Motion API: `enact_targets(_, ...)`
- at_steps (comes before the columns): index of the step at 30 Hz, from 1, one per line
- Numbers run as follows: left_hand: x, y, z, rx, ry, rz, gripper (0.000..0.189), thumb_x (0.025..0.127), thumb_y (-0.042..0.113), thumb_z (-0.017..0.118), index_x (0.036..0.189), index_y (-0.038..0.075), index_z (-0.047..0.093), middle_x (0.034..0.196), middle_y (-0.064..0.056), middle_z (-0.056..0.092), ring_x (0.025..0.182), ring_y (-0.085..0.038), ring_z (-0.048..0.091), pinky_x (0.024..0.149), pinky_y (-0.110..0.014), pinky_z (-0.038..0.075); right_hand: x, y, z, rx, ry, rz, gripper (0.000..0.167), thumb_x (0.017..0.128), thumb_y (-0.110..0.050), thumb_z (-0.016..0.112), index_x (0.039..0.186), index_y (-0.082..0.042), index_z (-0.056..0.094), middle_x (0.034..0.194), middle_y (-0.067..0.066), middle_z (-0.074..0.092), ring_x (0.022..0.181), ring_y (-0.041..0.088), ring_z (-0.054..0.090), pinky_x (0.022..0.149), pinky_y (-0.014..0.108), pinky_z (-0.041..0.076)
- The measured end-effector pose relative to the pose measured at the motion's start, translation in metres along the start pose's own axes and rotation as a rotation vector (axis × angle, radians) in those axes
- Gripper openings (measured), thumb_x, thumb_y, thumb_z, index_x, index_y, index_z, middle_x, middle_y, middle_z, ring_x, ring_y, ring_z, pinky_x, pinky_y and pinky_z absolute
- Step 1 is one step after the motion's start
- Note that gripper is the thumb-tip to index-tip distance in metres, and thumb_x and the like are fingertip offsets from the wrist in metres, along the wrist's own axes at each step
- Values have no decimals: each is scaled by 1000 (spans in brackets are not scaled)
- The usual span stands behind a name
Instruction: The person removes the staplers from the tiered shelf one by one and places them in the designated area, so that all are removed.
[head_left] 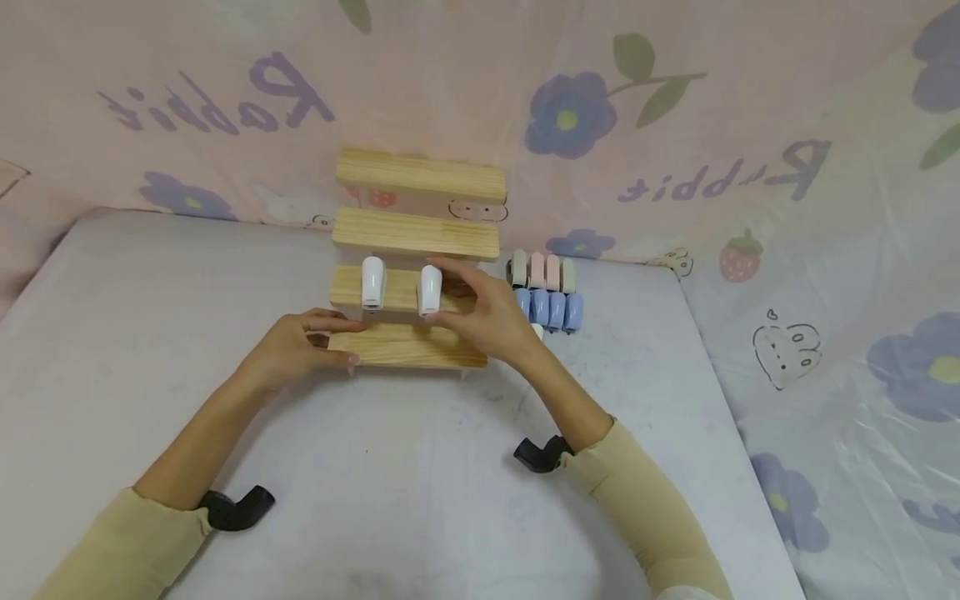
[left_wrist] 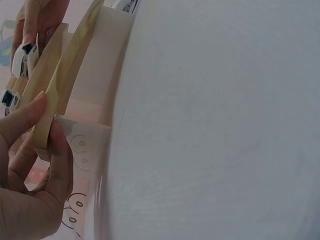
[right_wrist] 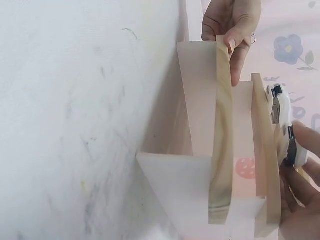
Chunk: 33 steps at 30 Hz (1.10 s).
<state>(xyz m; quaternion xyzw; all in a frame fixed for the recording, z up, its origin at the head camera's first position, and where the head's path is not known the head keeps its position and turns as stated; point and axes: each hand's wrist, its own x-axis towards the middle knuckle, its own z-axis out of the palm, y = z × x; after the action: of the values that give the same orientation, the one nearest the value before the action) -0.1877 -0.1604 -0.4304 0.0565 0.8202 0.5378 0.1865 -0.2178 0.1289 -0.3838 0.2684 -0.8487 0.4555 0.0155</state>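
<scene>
A stepped display rack with pale wooden boards (head_left: pixel 412 345) and whitish side panels (left_wrist: pixel 92 55) stands on the table. My left hand (head_left: pixel 288 352) grips the left end of its lowest, front board, thumb on one face and fingers on the other. Two small white staplers sit on the second board, one at the left (head_left: pixel 372 282) and one right of the middle (head_left: pixel 430 289). With thumb and fingers my right hand (head_left: pixel 495 318) pinches the one right of the middle, which the right wrist view shows from the side (right_wrist: pixel 292 150). The two upper boards (head_left: pixel 416 233) bear nothing.
Right of the rack, small staplers stand in rows: green and pink ones (head_left: pixel 536 271) behind, several blue ones (head_left: pixel 557 310) in front. A white one (head_left: pixel 537 331) is partly hidden by my right wrist. A patterned curtain (head_left: pixel 450 83) hangs behind the table (head_left: pixel 360 500).
</scene>
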Motion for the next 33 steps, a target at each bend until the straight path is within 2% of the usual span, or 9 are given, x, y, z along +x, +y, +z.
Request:
enact_targets(5, 0, 1, 0, 11, -1, -1, 59, 78, 25, 86, 130, 7, 66, 156, -20, 32, 128, -44, 42, 106, -56, 34, -4, 1, -6, 27, -6, -5, 66, 82, -16, 83, 142, -15, 55, 130, 3, 63, 112, 15, 62, 96, 28, 48)
enact_targets(12, 2, 1, -1, -4, 0, 31, 56, 78, 21, 86, 129, 5, 66, 152, -19, 38, 128, -39, 41, 105, -50, 34, -8, 3, -15, 47, 0, -27, 67, 82, -14, 83, 143, -14, 54, 129, 3, 64, 111, 16, 63, 95, 29, 49)
enact_targets(20, 0, -2, -1, 0, -13, -7, 61, 78, 25, 86, 131, 6, 65, 157, -19, 31, 129, -43, 41, 106, -55, 33, -18, 9, -24, 60, 28, -3, 68, 82, -9, 82, 143, -17, 53, 126, 5, 64, 111, 18, 64, 95, 31, 50)
enact_targets(25, 0, -2, -1, -15, -21, -11, 61, 78, 25, 86, 132, 6, 64, 158, -19, 29, 133, -44, 36, 107, -56, 31, -24, 9, -29, 78, 55, 24, 68, 81, 1, 80, 143, -9, 53, 128, 14, 61, 115, 27, 61, 98, 37, 49)
enact_targets(30, 1, -1, -1, -23, -17, -9, 61, 78, 24, 86, 132, 6, 64, 157, -20, 31, 134, -43, 35, 107, -54, 32, -30, -9, -38, 79, 52, 19, 66, 82, 8, 76, 142, 2, 50, 130, 22, 59, 116, 35, 58, 98, 46, 48)
enact_targets(33, 2, -1, 0, -17, -15, -15, 62, 77, 25, 87, 132, 6, 64, 157, -20, 31, 132, -43, 37, 106, -53, 33, -33, -14, -43, 79, 44, 23, 64, 83, 10, 75, 142, 5, 49, 133, 23, 58, 117, 36, 58, 98, 47, 48)
